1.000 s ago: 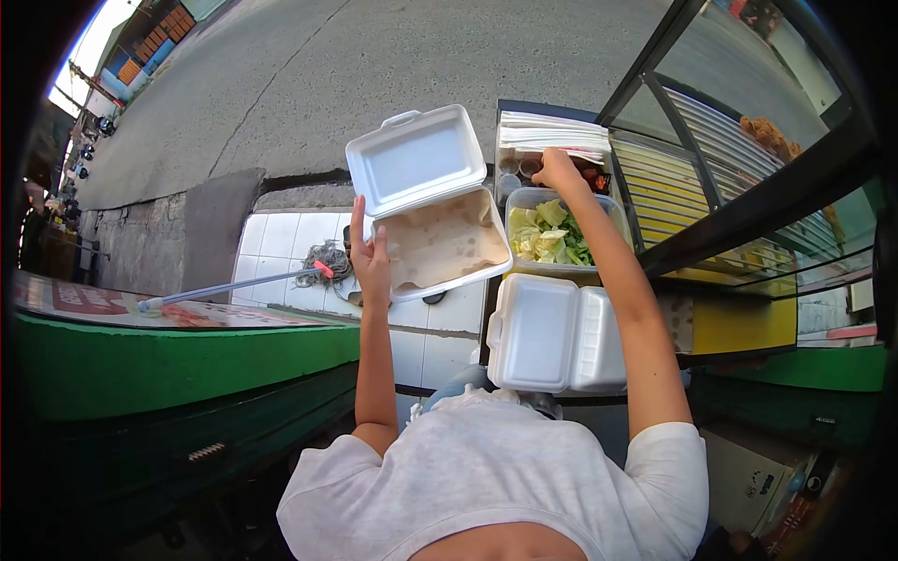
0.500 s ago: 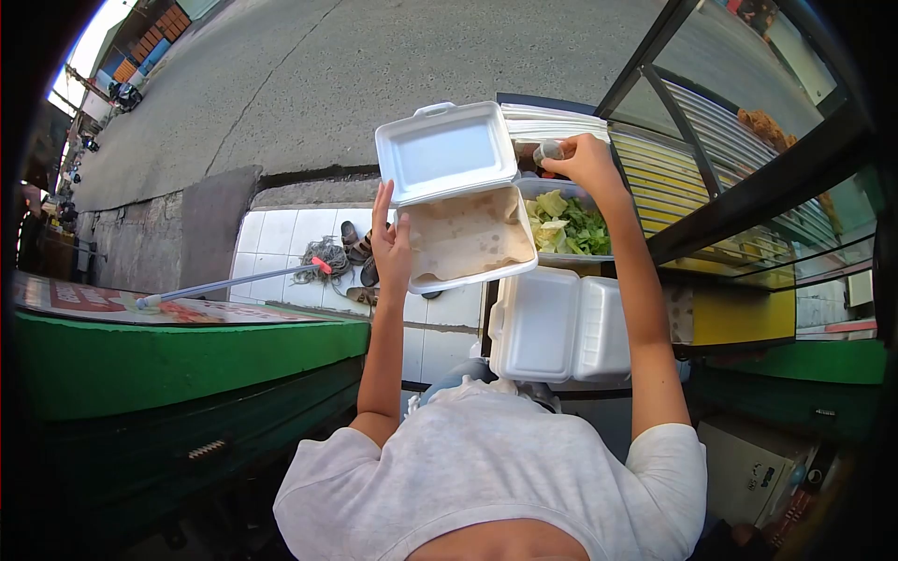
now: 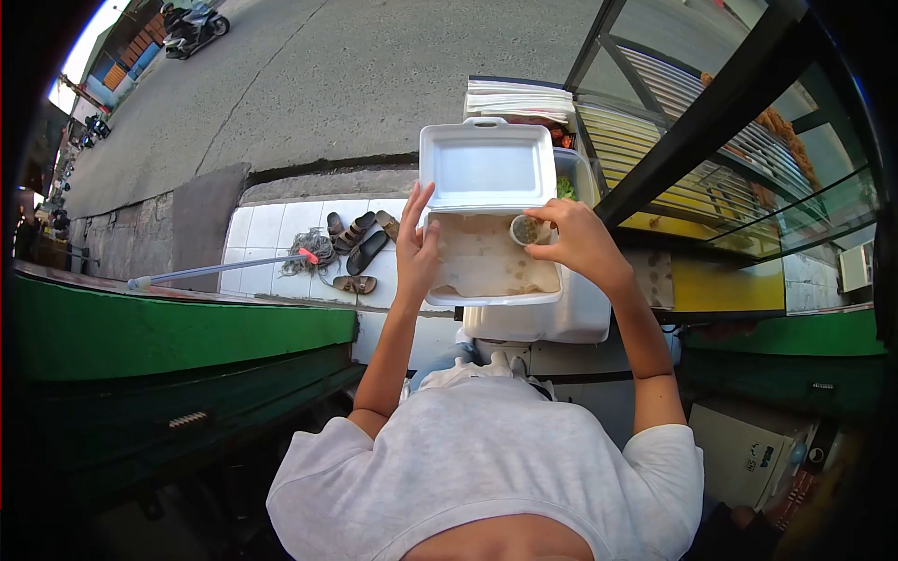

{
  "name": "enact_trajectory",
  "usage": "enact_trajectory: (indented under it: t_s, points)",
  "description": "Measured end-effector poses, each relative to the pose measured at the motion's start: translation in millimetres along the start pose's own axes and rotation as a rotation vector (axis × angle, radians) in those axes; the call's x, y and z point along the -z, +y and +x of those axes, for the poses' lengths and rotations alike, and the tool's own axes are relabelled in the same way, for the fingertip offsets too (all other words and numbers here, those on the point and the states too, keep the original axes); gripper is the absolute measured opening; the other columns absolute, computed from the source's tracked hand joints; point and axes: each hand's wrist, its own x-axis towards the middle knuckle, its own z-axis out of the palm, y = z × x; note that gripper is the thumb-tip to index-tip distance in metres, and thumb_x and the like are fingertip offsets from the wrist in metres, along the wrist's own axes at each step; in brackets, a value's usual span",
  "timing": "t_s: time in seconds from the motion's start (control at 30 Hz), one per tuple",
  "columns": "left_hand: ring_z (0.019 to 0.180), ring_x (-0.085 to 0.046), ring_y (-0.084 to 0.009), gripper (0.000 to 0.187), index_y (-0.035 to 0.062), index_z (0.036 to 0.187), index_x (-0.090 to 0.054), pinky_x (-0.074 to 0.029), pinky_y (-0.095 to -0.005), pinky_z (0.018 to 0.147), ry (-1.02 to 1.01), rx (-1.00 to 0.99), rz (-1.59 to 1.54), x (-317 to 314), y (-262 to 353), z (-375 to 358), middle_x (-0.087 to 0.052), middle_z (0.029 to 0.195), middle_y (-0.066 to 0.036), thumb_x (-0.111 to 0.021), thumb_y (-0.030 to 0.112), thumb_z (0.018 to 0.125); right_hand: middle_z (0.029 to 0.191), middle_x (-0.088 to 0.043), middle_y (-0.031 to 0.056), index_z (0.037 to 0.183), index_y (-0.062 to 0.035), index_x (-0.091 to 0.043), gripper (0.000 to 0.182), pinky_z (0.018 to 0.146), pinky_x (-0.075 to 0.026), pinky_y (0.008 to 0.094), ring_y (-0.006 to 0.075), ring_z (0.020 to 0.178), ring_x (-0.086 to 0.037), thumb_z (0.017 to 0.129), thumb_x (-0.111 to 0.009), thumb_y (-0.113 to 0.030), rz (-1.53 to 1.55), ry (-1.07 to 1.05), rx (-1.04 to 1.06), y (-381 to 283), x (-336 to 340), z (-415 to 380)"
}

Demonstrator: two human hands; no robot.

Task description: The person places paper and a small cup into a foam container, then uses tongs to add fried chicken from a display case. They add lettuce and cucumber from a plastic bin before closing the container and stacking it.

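Note:
A white foam takeout box (image 3: pixel 486 168) is held open in front of me, its lid tipped away. Brown paper (image 3: pixel 482 262) with greasy-looking spots lines its base. My left hand (image 3: pixel 415 251) grips the box's left side, thumb over the rim and fingers along the outside. Over the right part of the lined base, my right hand (image 3: pixel 582 241) pinches a small clear sauce cup (image 3: pixel 528 230) between thumb and fingers. Its contents look greenish-brown, but I cannot make them out. Beneath the held box are more closed foam boxes (image 3: pixel 538 325), partly hidden.
Behind the box, a plastic tub (image 3: pixel 587 173) holds green leaves (image 3: pixel 565 187), mostly covered. Stacked white paper (image 3: pixel 519 98) lies farther back. A glass display case (image 3: pixel 692 131) stands right. Sandals (image 3: pixel 360 248) and a mop (image 3: pixel 307 252) lie on the left tiles; a motorcycle (image 3: pixel 194 30) is on the road.
My right hand has brought the sauce cup from beside the leaf tub to over the box. The box now sits farther right, covering most of the leaves. A motorcycle has appeared on the road.

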Motion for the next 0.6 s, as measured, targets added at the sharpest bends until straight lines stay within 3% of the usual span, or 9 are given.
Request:
enact_trajectory:
  t_s: [0.1,0.17,0.27,0.3,0.33,0.4,0.43,0.5,0.6]
  points:
    - [0.128,-0.04,-0.0129,0.059,0.0192,0.139,-0.047,-0.044,-0.0226,0.086,-0.05,0.094,-0.054,-6.5,6.5,-14.9,-0.027,0.152,-0.008,-0.043,-0.008,0.087,0.094,-0.065,0.011,0.109,-0.0043,-0.068,0.045,0.087,-0.043,0.0349,0.0254,0.089,-0.059,0.068,-0.075,-0.023,-0.084,-0.015,0.015,11.7,-8.2,-22.7]
    - [0.141,-0.024,-0.0189,0.056,0.0135,0.139,-0.046,-0.039,-0.0276,0.098,-0.074,0.093,-0.028,-10.6,3.8,-23.4,-0.03,0.151,-0.01,-0.044,-0.008,0.087,0.092,-0.064,0.01,0.109,-0.0048,-0.068,0.046,0.089,-0.041,0.0347,0.0247,0.091,-0.058,0.068,-0.075,-0.024,-0.138,-0.001,0.038,17.6,-16.7,-34.1]
    - [0.143,-0.019,-0.0187,0.056,0.0129,0.139,-0.045,-0.041,-0.0263,0.095,-0.091,0.155,-0.097,-18.3,-2.4,-35.1,-0.031,0.15,-0.011,-0.044,-0.008,0.087,0.09,-0.063,0.0085,0.11,-0.0052,-0.067,0.045,0.091,-0.038,0.0347,0.0234,0.093,-0.055,0.069,-0.075,-0.022,-0.186,-0.066,0.011,25.7,-31.9,-44.4]
    - [0.133,-0.036,-0.0143,0.058,0.0131,0.142,-0.041,-0.043,-0.0239,0.09,-0.096,0.079,-0.026,-18.2,-5.3,-36.4,-0.031,0.151,-0.008,-0.045,-0.007,0.087,0.094,-0.062,0.0078,0.111,-0.0052,-0.067,0.045,0.091,-0.038,0.035,0.0232,0.096,-0.055,0.069,-0.075,-0.018,-0.173,-0.041,0.007,28.0,-38.1,-46.8]
    - [0.133,-0.036,-0.0143,0.058,0.0131,0.142,-0.041,-0.043,-0.0239,0.09,-0.096,0.079,-0.024,-16.3,-7.4,-38.8,-0.031,0.151,-0.008,-0.045,-0.007,0.087,0.099,-0.062,0.007,0.113,-0.0052,-0.066,0.046,0.092,-0.039,0.0352,0.023,0.098,-0.055,0.069,-0.074,-0.015,-0.16,-0.016,0.002,29.6,-43.9,-49.3]
    - [0.115,-0.051,-0.0098,0.062,0.014,0.145,-0.034,-0.044,-0.0223,0.086,-0.091,0.233,-0.152,-14.8,-8.5,-42.6,-0.028,0.152,-0.005,-0.048,-0.005,0.088,0.101,-0.06,0.0074,0.115,-0.0047,-0.065,0.048,0.093,-0.038,0.0352,0.0229,0.099,-0.054,0.069,-0.075,-0.015,-0.189,0.037,0.019,34.5,-50.6,-57.1]
    - [0.115,-0.051,-0.0098,0.062,0.014,0.145,-0.034,-0.044,-0.0223,0.086,-0.09,0.232,-0.154,-14.7,-9.7,-43.7,-0.028,0.152,-0.005,-0.048,-0.005,0.088,0.104,-0.058,0.0078,0.117,-0.0042,-0.063,0.051,0.093,-0.038,0.0352,0.0228,0.101,-0.054,0.068,-0.076,-0.015,-0.221,0.091,0.038,35.5,-52.2,-60.5]
    - [0.1,-0.055,-0.0065,0.066,0.0147,0.148,-0.026,-0.045,-0.022,0.084,-0.12,0.173,-0.178,-14.6,-11.6,-45.0,-0.026,0.153,-0.004,-0.05,-0.001,0.089,0.108,-0.056,0.0087,0.118,-0.0054,-0.063,0.053,0.095,-0.037,0.035,0.0234,0.104,-0.053,0.068,-0.077,-0.016,-0.176,0.121,0.034,33.0,-54.0,-66.3]
    - [0.108,-0.054,-0.011,0.066,0.0144,0.149,-0.024,-0.045,-0.0248,0.089,-0.122,0.177,-0.203,-16.8,-7.3,-47.5,-0.024,0.153,-0.005,-0.052,0.002,0.09,0.114,-0.053,0.01,0.117,-0.0107,-0.064,0.052,0.097,-0.036,0.0359,0.025,0.109,-0.051,0.067,-0.078,-0.018,-0.068,0.16,-0.014,18.0,-46.8,-71.7]
